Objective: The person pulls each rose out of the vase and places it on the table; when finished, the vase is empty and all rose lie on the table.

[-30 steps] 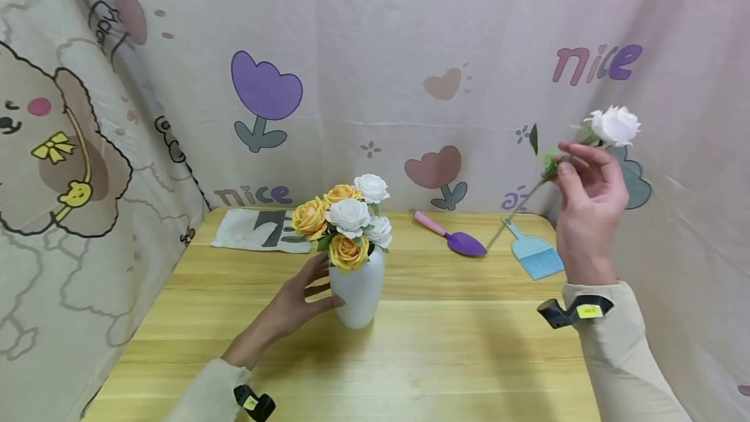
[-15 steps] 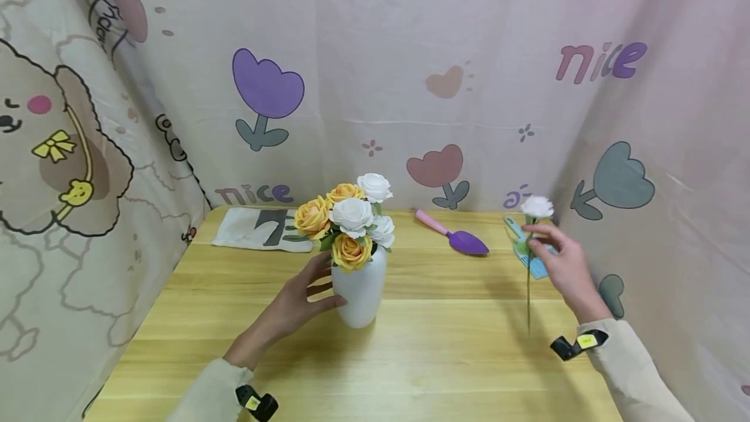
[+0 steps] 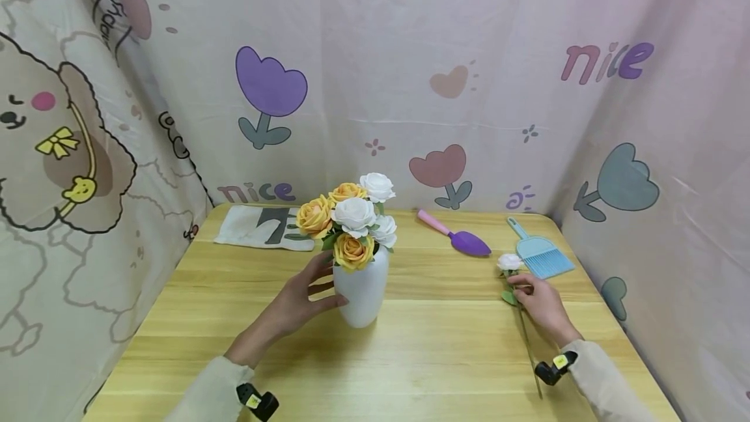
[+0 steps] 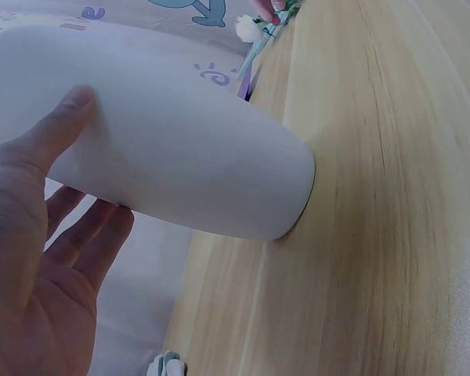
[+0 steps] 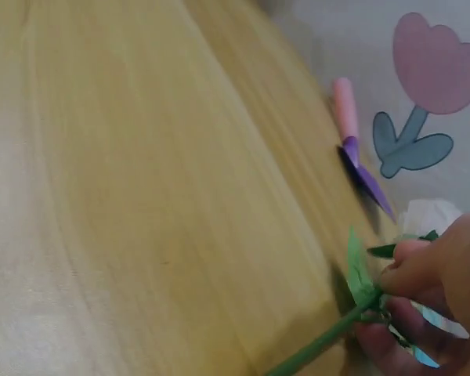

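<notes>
A white vase (image 3: 362, 292) stands upright on the table, filled with several yellow and white artificial roses (image 3: 354, 215). My left hand (image 3: 301, 295) holds the vase from its left side. In the left wrist view the thumb lies along the vase wall (image 4: 180, 149) and the fingers reach round its other side. Low over the table at the right, my right hand (image 3: 541, 305) pinches the stem of a single white rose (image 3: 510, 262) just below its bloom. The green stem (image 5: 317, 345) slants toward the table's front; whether it touches the wood is unclear.
Behind the right hand lies a light blue dustpan-shaped tool (image 3: 546, 259). A purple trowel with a pink handle (image 3: 469, 243) lies along the back edge. White gloves or cloth with grey patches (image 3: 254, 226) rest at back left. Printed curtains (image 3: 375, 83) border the table (image 3: 445, 357).
My right hand has brought the white rose down from high at the right to just above or on the table, turning its stem toward the front. The left hand stays on the vase.
</notes>
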A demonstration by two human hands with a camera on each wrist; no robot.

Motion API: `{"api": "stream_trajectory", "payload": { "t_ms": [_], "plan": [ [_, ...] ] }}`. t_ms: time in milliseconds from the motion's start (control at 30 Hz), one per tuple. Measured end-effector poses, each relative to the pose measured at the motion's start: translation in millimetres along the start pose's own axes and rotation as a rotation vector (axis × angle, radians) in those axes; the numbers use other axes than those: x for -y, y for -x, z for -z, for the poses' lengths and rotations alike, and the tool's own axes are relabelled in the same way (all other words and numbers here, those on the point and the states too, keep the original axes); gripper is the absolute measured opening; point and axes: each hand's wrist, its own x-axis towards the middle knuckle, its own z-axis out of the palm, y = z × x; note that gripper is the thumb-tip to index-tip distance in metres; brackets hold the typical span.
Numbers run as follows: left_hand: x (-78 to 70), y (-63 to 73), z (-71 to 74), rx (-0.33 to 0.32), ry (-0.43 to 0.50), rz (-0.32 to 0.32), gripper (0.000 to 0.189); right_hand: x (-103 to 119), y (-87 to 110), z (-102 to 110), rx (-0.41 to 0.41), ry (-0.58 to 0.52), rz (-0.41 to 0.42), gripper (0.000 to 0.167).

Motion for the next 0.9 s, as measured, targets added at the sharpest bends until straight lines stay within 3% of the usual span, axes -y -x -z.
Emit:
{"api": "stream_trajectory", "payload": {
  "t_ms": [200,433,667,900],
  "plan": [
    [0.3,0.1,-1.0,-0.001,-0.003,0.005,0.094,1.5,2.1,-4.1,-0.009,0.042,-0.003,0.025],
    [-1.7,1.1,-1.0,-0.005,0.005,0.005,0.094,4.3,6.2,-2.5,-0.030,0.143,0.077,0.023],
    [-2.0,1.7,0.7,-0.003,-0.003,0.002,0.094,4.7,5.2,-2.8,-0.024,0.134,0.134,0.026],
    [-1.6,0.4,-0.7,-0.002,0.007,0.005,0.094,18.1,7.8,13.7,-0.080,0.173,0.126,0.025]
  ]
}}
